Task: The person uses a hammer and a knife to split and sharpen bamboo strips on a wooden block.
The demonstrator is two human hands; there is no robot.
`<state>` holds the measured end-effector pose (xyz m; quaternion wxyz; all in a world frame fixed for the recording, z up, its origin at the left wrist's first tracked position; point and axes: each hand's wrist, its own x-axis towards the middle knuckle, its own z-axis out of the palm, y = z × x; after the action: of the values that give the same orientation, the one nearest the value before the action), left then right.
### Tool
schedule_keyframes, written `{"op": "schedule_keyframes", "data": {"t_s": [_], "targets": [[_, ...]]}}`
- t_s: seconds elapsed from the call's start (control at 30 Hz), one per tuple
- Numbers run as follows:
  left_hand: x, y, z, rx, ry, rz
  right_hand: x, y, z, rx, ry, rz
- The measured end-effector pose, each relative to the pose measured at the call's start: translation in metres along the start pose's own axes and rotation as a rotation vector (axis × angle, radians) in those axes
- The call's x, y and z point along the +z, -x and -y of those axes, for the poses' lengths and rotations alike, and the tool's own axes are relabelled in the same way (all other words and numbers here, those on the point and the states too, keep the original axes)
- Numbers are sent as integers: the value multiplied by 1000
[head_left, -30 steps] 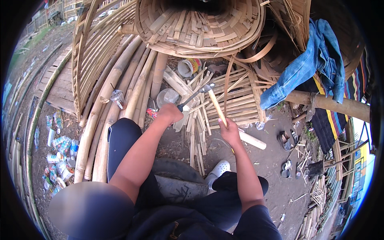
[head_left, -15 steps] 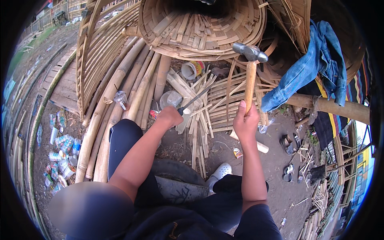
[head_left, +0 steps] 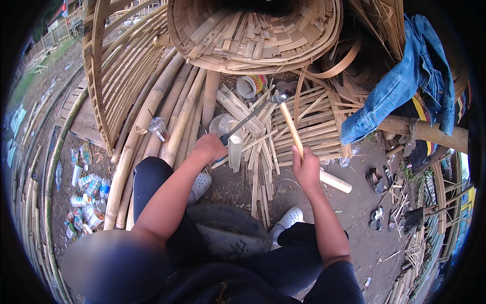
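My left hand (head_left: 209, 148) is closed round the dark handle of a long thin metal tool (head_left: 248, 117), which slants up to the right. Whether it is a blade or a rod I cannot tell. In my right hand (head_left: 307, 168) is the wooden handle of a hammer (head_left: 291, 126), tilted forward. Its metal head is at the tool's far end; whether they touch is unclear. Below the tool stands a pale upright piece of bamboo (head_left: 235, 151), with split bamboo strips (head_left: 260, 169) lying beside it.
A large woven bamboo basket (head_left: 253, 63) lies ahead, its opening facing me. Bamboo poles (head_left: 161, 96) and a slatted bamboo frame (head_left: 119, 76) lie left, near plastic bottles (head_left: 91, 185). A denim jacket (head_left: 405, 76) hangs at right. Sandals (head_left: 377, 181) lie on the ground.
My right hand has swung the hammer down and forward, bringing its head from high up to the tool's far end. The tool stays in my left hand. The view has shifted slightly.
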<state>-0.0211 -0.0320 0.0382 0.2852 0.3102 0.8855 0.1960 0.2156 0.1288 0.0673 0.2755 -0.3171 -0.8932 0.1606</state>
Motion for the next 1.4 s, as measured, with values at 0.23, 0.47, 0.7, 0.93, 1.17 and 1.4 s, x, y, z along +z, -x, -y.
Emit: {"op": "schedule_keyframes", "data": {"t_s": [0.23, 0.47, 0.7, 0.93, 1.17, 1.4], "targets": [[12, 1, -6, 39, 1, -43, 41, -12, -19, -112, -29, -63], [21, 10, -12, 31, -62, -14, 41, -6, -24, -4, -15, 38], [8, 16, -4, 8, -78, 23, -6, -32, 18, 184, -584, -15], [11, 14, -16, 69, -148, 40, 67, 9, -52, 371, -78, 337], [6, 13, 1, 5, -87, 13, -27, -27, 27, 24, -955, 75], [18, 1, -7, 68, -131, 81, 76, 17, -64, 449, -345, 262]]}}
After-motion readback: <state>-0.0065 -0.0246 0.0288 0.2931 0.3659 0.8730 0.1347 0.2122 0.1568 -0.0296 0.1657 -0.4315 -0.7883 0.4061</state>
